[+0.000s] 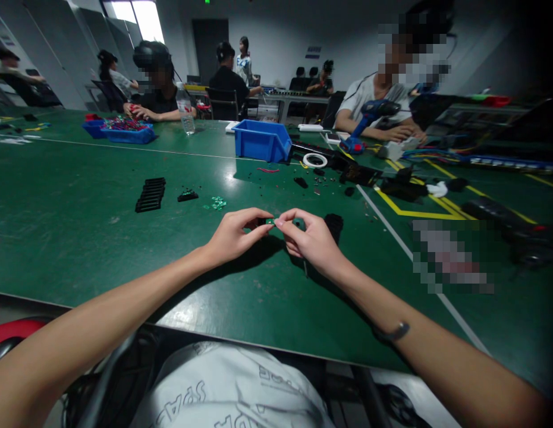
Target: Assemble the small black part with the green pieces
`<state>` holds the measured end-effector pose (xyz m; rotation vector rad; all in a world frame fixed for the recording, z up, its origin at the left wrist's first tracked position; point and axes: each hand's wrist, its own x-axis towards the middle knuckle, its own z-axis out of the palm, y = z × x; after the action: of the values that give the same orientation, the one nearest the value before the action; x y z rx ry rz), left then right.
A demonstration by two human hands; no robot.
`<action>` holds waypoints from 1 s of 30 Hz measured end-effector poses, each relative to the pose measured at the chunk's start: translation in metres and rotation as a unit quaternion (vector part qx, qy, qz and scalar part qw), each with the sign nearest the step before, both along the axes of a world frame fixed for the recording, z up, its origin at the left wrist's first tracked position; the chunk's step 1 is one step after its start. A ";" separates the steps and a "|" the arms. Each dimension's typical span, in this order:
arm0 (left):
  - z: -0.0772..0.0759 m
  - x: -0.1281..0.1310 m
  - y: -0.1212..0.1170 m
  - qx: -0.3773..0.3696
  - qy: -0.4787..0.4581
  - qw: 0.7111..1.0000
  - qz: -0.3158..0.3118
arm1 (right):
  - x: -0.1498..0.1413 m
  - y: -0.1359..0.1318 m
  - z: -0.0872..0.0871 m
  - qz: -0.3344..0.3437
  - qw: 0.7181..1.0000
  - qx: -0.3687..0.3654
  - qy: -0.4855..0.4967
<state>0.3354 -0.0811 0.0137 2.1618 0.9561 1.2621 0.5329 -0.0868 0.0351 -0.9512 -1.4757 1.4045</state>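
Note:
Over the green table [125, 249], my two hands meet fingertip to fingertip. Thumb and fingers of my left hand [234, 235] are closed on a small green piece, like a tiny circuit board [270, 221], with something dark beside it. My right hand [313, 241] pinches at the same piece from the other side; its fingertips hide part of it. A pile of small green boards [217, 203] lies left of my hands. Farther left are a black strip with green bits on it [188, 195] and a row of black strips [150, 195]. Dark parts [333, 224] lie just beyond my right hand.
A blue bin [261, 141] stands ahead, with a white ring [314, 160] to its right. Wires and black parts spread rightward near a cordless drill [365, 122]. A bottle [186, 113] and a blue tray [129, 132] stand back left. Co-workers sit across the table.

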 end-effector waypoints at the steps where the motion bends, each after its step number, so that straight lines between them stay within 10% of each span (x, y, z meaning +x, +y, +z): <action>1: 0.000 0.000 0.000 0.000 -0.002 1.000 -0.001 | 0.000 0.000 0.000 0.001 1.000 0.000 0.001; 30: -0.002 0.004 0.003 -0.070 -0.093 0.992 -0.049 | 0.002 0.000 -0.001 -0.118 0.965 0.168 -0.162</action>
<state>0.3392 -0.0781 0.0117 1.9212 0.8249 1.2832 0.5344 -0.0873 0.0337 -1.1279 -1.7072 0.8189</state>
